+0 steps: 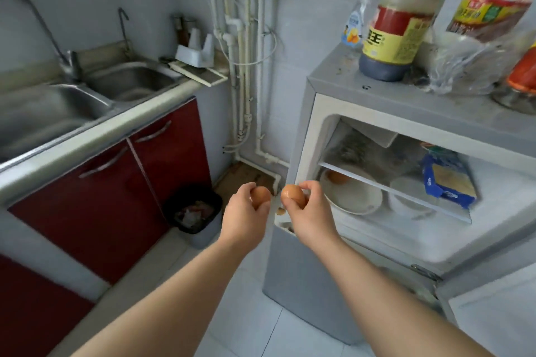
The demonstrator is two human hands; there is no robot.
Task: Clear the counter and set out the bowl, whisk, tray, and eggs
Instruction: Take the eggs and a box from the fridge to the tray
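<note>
My left hand [246, 217] grips a brown egg [260, 195] in its curled fingers. Beside it, my right hand [309, 211] holds a second brown egg [293, 195] between thumb and fingers. Both hands hover in front of the open small fridge [324, 113], at the left edge of its opening. Inside, a white bowl [352, 200] stands under a glass shelf with a third egg [338, 177] in it. A smaller white bowl [406, 197] stands to its right.
A blue food packet [448, 180] leans inside the fridge. Sauce bottles [397, 29] and a plastic bag crowd the fridge top. At left, a steel double sink [52, 107] sits over red cabinets [116, 191]. A black-lined bin [194, 211] stands on the floor by the wall pipes.
</note>
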